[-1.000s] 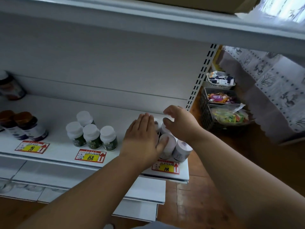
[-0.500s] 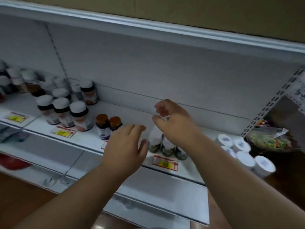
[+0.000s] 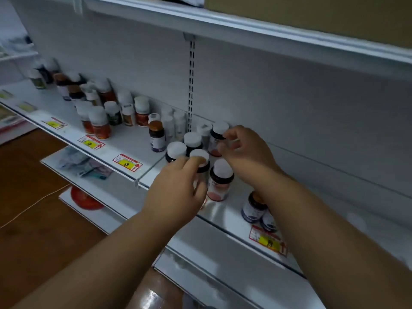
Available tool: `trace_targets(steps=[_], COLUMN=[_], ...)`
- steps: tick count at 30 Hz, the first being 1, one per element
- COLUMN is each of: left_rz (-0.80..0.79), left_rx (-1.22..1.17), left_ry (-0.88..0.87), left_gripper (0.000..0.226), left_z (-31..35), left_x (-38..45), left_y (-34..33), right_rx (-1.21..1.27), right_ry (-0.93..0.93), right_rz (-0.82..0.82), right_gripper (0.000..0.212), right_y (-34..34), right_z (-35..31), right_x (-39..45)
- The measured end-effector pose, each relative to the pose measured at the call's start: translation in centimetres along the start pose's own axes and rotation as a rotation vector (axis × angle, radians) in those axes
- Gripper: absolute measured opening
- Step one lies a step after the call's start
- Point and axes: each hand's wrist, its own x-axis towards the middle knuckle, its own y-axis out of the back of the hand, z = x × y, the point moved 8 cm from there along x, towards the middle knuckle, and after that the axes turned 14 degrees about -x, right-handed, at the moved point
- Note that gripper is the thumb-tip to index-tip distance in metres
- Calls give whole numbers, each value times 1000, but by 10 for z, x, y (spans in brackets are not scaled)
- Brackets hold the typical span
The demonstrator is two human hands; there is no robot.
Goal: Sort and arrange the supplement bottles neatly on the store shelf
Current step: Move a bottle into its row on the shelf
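Note:
A cluster of dark, white-capped supplement bottles stands on the white shelf. My left hand is wrapped round the front bottle, fingertips on its cap. My right hand has its curled fingers at the right side of the back bottle; blur hides whether it grips. Between my hands stands a pink-labelled bottle. Two more capped bottles sit just left. My right forearm partly hides two blue-labelled bottles.
An amber-capped bottle and several mixed bottles crowd the shelf to the left. Price tags line its front edge. A slotted upright runs up the back panel. An upper shelf overhangs. Packets lie on the lower shelf.
The view has swung left along the shelf, away from the green-labelled bottles. Both hands moved to the dark white-capped cluster; the left hand has closed round a bottle.

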Motion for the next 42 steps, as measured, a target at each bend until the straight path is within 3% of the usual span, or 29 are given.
trace_targets(steps=[3, 6, 9, 15, 19, 26, 30, 32, 35, 38, 42], left_rz=[-15, -43, -76, -52, -58, -65, -183, -217, -236, -213, -306], left_rx=[29, 50, 33, -46, -128, -304, -429, -464, -466, -405, -157], left_ry=[-27, -48, -98, -262, -343, -388, -345, -315, -336, -394, -481], left_gripper=[37, 39, 36, 26, 28, 39, 50, 53, 53, 52, 62], left_z=[-18, -32, -46, -72, -82, -85, -79, -78, -76, -78, -88], left_x=[29, 57, 78, 98, 107, 118, 115, 112, 108, 109, 119], left_y=[-4, 0, 3, 0, 7, 23, 21, 20, 18, 13, -11], right_rx=[-87, -230, -380, -424, -272, 120, 375, 442, 369, 245, 165], right_ry=[66, 15, -59, -164, -228, -485, -589, -578, -597, -583, -565], right_rz=[19, -105, -202, -12, 107, 534, 434, 393, 401, 434, 526], right_gripper=[32, 50, 41, 29, 14, 17, 53, 55, 38, 48, 43], right_y=[-17, -49, -79, -85, -66, 14, 10, 6, 9, 18, 28], right_z=[3, 22, 35, 37, 39, 20, 4, -7, -12, -14, -12], right_x=[52, 110, 144, 159, 137, 68, 45, 40, 34, 35, 46])
